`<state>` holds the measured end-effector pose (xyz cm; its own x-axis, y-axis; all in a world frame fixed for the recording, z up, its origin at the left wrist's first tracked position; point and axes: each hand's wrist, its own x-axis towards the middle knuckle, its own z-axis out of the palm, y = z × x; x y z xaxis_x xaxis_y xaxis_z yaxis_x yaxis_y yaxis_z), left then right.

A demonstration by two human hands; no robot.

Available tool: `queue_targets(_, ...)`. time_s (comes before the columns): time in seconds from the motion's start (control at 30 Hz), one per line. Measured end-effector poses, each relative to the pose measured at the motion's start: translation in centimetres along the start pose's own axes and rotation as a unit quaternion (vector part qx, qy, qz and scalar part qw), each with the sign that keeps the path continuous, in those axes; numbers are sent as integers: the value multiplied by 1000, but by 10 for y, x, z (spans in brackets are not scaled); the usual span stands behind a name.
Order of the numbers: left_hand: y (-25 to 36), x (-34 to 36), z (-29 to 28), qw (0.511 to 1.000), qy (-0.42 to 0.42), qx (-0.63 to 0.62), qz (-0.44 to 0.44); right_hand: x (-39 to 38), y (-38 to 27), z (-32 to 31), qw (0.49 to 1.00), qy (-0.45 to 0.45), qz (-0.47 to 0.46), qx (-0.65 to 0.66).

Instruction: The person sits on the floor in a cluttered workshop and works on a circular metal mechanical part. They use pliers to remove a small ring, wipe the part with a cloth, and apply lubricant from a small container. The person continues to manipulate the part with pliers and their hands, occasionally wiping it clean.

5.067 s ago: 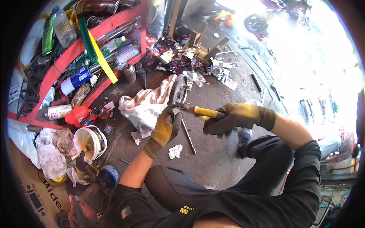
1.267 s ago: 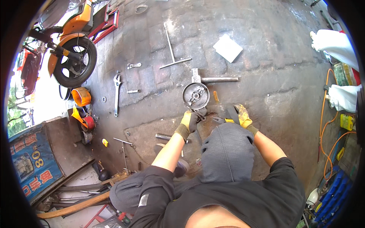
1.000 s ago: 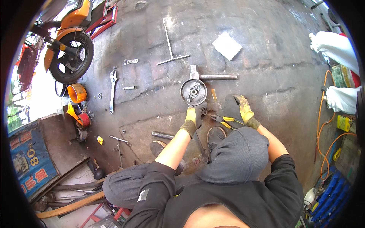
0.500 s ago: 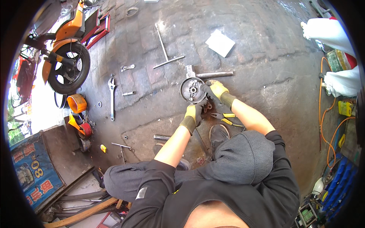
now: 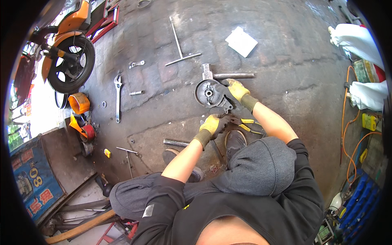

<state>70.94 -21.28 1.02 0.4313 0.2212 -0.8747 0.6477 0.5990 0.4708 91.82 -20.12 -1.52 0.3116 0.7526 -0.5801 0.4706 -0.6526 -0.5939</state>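
A round grey metal brake plate [image 5: 208, 93] lies on the ground ahead of me, its jagged lower-right lug showing. My right hand [image 5: 237, 90], in a yellow glove with dark fingers, is closed on the plate's upper-right edge. Just beyond lies a hammer [image 5: 234, 76], its head upright beside the plate and its handle pointing right. My left hand [image 5: 214, 124], gloved alike, is below the plate and apart from it. Its dark fingers reach toward the jaws of yellow-handled pliers [image 5: 250, 121]; whether they touch them or are curled is unclear.
Left lie an adjustable wrench [image 5: 118, 99], a socket [image 5: 136, 93] and a small T-shaped tool [image 5: 127, 151]. A long T-handle [image 5: 178, 43] and a white sheet [image 5: 241, 42] lie farther off. An orange motorbike [image 5: 71, 61] stands far left; an orange hose [image 5: 345, 126] runs along the right.
My left hand has let go of the brake plate's lower edge and moved down and right, near the pliers. The plate's lower lug now shows. My right hand stays at the plate.
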Motion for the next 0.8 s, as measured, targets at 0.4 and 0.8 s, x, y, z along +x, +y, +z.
queue_targets(0.4, 4, -20, -24, 997, -71, -18, -20, 120, 40, -134, 934, 207, 59, -284)
queue_targets(0.8, 9, -64, -40, 995, -48, 67, 56, 162, 29, -138, 903, 139, 103, -392)
